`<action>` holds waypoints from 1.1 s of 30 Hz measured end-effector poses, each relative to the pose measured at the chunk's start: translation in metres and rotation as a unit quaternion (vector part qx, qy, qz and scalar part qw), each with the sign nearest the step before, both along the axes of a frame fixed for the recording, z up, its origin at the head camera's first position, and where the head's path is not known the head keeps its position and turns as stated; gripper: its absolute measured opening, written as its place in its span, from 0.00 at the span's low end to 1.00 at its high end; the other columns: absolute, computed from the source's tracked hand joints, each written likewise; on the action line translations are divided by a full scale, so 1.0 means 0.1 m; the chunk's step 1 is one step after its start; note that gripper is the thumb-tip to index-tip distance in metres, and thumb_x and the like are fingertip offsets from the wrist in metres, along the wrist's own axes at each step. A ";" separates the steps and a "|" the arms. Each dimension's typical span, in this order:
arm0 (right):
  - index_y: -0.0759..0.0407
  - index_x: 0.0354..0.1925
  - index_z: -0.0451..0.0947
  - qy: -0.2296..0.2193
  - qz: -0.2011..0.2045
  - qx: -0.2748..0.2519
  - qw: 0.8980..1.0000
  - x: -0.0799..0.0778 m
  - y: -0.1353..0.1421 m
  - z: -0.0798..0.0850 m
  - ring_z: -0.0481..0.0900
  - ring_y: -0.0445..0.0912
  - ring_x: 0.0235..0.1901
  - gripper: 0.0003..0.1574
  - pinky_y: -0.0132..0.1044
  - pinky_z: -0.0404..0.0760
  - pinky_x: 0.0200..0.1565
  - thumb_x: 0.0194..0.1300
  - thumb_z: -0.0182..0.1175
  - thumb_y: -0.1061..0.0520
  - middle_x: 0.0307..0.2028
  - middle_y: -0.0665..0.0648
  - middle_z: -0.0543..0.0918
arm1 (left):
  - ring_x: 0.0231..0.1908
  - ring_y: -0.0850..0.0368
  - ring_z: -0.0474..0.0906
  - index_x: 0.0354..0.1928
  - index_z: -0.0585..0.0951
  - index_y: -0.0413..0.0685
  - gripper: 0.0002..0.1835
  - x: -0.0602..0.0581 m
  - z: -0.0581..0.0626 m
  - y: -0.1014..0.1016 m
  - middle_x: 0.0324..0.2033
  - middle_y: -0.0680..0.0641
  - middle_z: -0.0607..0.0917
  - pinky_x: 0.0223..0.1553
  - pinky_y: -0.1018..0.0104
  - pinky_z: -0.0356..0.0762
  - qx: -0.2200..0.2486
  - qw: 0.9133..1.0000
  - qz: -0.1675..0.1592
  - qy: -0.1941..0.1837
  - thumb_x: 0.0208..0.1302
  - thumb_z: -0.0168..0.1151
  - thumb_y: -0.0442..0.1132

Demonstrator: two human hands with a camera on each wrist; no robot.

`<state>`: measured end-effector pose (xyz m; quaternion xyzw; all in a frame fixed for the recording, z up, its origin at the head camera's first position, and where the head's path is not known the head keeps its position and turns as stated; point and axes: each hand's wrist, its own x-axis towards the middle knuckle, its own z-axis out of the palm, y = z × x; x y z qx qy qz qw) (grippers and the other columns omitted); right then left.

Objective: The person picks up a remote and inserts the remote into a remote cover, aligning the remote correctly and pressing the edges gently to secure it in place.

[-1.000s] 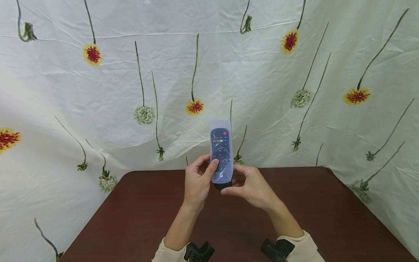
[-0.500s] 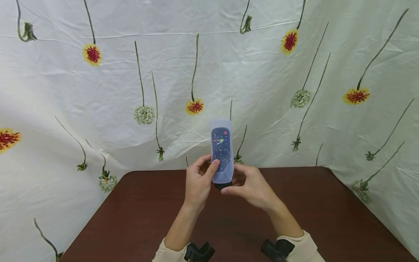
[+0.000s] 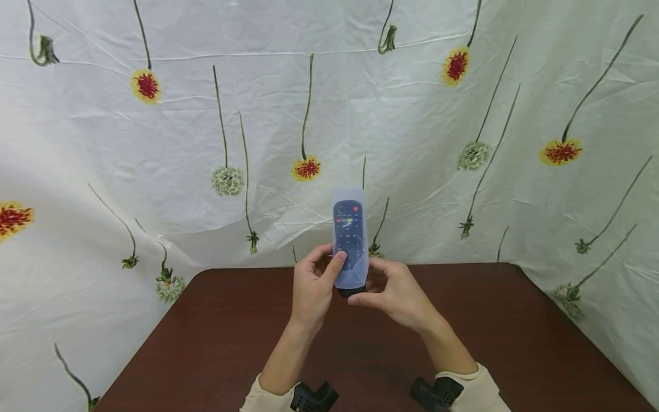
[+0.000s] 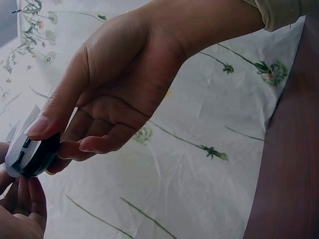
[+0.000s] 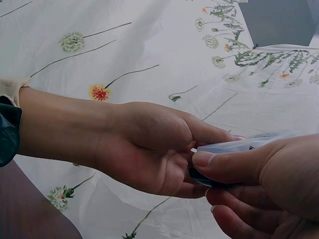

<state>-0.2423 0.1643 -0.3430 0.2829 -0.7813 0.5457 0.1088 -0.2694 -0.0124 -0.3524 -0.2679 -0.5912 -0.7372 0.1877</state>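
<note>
A dark remote control with small coloured buttons stands nearly upright above the table, face toward the head camera. A translucent plastic sleeve covers it, reaching past its top, while the remote's black bottom end sticks out below. My left hand grips the left side, thumb pressed flat on the face and fingers behind. At the lower right, my right hand holds the bottom end between thumb and fingers. In the left wrist view, the remote's dark end shows between both hands. Some right fingers are hidden behind it.
The dark red-brown table lies beneath the hands. Behind and beside it hangs a white cloth printed with flowers. Black wrist cameras are strapped over the beige sleeves.
The remote control and left hand have shifted very slightly to the right. The right hand keeps its place at the bottom end, and both grips look the same.
</note>
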 end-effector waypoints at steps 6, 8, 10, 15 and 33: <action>0.62 0.66 0.77 0.000 -0.001 -0.002 1.000 0.00 0.00 0.00 0.88 0.49 0.38 0.41 0.42 0.86 0.40 0.56 0.79 0.62 0.47 0.56 0.88 | 0.35 0.53 0.80 0.54 0.84 0.33 0.13 0.00 0.00 0.01 0.38 0.40 0.85 0.34 0.68 0.80 -0.001 1.000 -0.003 -0.002 0.74 0.65 0.34; 0.62 0.66 0.77 0.000 -0.001 -0.002 1.000 0.00 0.00 0.00 0.88 0.49 0.37 0.41 0.42 0.86 0.40 0.56 0.79 0.62 0.47 0.56 0.88 | 0.35 0.53 0.80 0.54 0.84 0.33 0.13 0.00 0.00 0.01 0.38 0.40 0.85 0.34 0.68 0.80 -0.001 1.000 -0.003 -0.002 0.73 0.65 0.34; 0.62 0.66 0.77 -0.001 0.000 -0.003 1.000 0.00 0.00 0.00 0.88 0.49 0.37 0.41 0.42 0.86 0.40 0.56 0.79 0.62 0.46 0.56 0.88 | 0.34 0.53 0.80 0.54 0.84 0.33 0.13 0.00 -0.01 0.01 0.38 0.40 0.85 0.33 0.68 0.80 -0.001 1.000 -0.003 -0.003 0.73 0.65 0.34; 0.62 0.66 0.77 -0.002 0.002 -0.005 1.000 -0.01 0.00 0.00 0.88 0.49 0.38 0.41 0.42 0.86 0.40 0.56 0.79 0.62 0.46 0.56 0.88 | 0.33 0.53 0.80 0.54 0.84 0.33 0.13 0.00 -0.01 0.01 0.37 0.40 0.84 0.33 0.68 0.80 0.000 1.000 -0.004 -0.005 0.73 0.65 0.34; 0.63 0.66 0.78 0.004 0.003 -0.014 1.000 -0.01 -0.01 0.00 0.88 0.49 0.38 0.40 0.42 0.86 0.40 0.56 0.79 0.63 0.46 0.56 0.88 | 0.34 0.53 0.81 0.53 0.84 0.32 0.13 0.02 -0.01 0.02 0.38 0.40 0.85 0.33 0.68 0.81 0.001 1.000 -0.006 -0.009 0.74 0.65 0.34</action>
